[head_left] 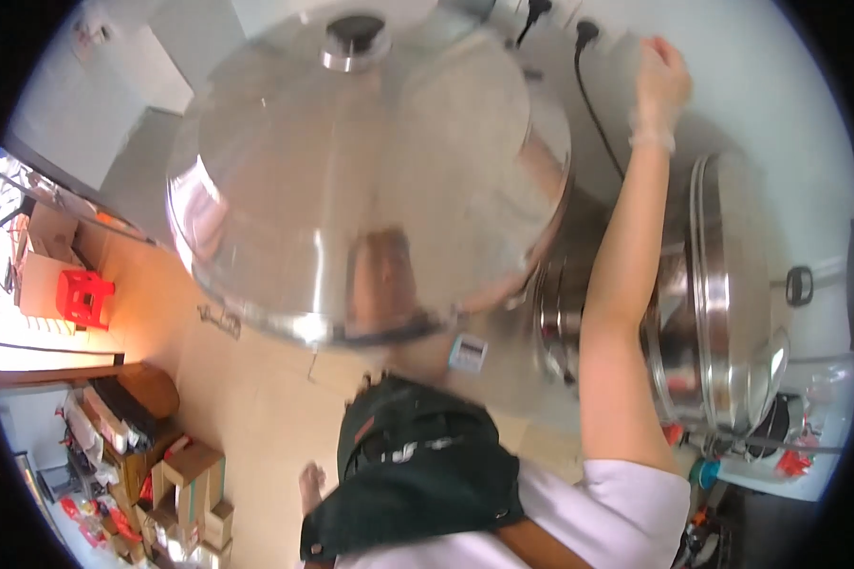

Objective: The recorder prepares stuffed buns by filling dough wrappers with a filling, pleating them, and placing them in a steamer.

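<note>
- Right hand (664, 74): up by the pale wall (731, 57), arm nearly straight. Fingers look curled; can't tell whether they're gripping anything or just bunched.
- Nearest thing to it: black plug (587, 34), on the wall just left of the hand, visible gap between. Its black cable (590, 109) drops behind the steelware; probably why the steelware stands close to that wall.
- Left hand (310, 484): low, beside the dark apron (417, 474), mostly hidden. Finger state: can't tell. No contact with the steelware.
- Large round steel lid (285, 180) fills upper middle, dark-topped knob (355, 40) at its centre, presumably for an even lift. What's under it is hidden.
- Second steel vessel (716, 284) to the right, partly behind the right arm. Arm looks extended over it, likely because it blocks a closer stance.
- Far left: red stool (85, 299), cardboard boxes (194, 469) stacked below, apart from both hands.
</note>
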{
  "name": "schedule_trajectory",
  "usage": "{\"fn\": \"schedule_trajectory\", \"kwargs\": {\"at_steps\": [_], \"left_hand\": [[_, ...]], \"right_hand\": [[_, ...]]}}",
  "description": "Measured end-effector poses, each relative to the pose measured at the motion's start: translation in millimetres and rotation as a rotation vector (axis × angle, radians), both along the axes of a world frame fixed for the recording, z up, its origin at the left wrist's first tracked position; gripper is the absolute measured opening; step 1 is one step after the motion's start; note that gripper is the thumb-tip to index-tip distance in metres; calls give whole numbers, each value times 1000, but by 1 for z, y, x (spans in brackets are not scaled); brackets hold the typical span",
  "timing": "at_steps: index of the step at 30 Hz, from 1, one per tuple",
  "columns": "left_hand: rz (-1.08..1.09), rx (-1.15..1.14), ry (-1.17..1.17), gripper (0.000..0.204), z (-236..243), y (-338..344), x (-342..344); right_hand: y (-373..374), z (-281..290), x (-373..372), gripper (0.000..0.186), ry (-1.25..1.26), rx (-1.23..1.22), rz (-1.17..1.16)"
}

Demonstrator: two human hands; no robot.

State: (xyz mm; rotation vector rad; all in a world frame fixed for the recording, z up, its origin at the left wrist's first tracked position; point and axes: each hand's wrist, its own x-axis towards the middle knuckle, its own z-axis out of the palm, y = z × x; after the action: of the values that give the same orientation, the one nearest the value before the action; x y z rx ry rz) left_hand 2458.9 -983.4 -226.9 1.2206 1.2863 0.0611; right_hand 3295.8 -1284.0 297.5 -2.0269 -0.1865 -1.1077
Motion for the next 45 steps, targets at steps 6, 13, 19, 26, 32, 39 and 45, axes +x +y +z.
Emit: {"fn": "schedule_trajectory", "kwargs": {"at_steps": [6,13,19,26,32,39,45], "left_hand": [[-184,-141,159,57,31,60,49],[-406,-223,315,48,30,90,-19],[-403,-151,407,42,34,121,-58],[-288,-166,385,41,45,98,-65],[-336,-220,332,42,42,63,-63],[-334,-193,373,41,44,59,-57],[-278,-184,396,41,47,51,-49]], "right_hand": [[-1,-167,-276,14,137,-83,-48],[-43,-407,-407,41,906,-61,-82],[-34,-448,-385,61,1081,196,32],[-30,-469,-381,61,1043,144,-41],[-33,-475,-380,62,1086,145,9],[-31,-467,-387,57,1030,115,-11],[-63,-436,-390,43,1238,596,213]]}}
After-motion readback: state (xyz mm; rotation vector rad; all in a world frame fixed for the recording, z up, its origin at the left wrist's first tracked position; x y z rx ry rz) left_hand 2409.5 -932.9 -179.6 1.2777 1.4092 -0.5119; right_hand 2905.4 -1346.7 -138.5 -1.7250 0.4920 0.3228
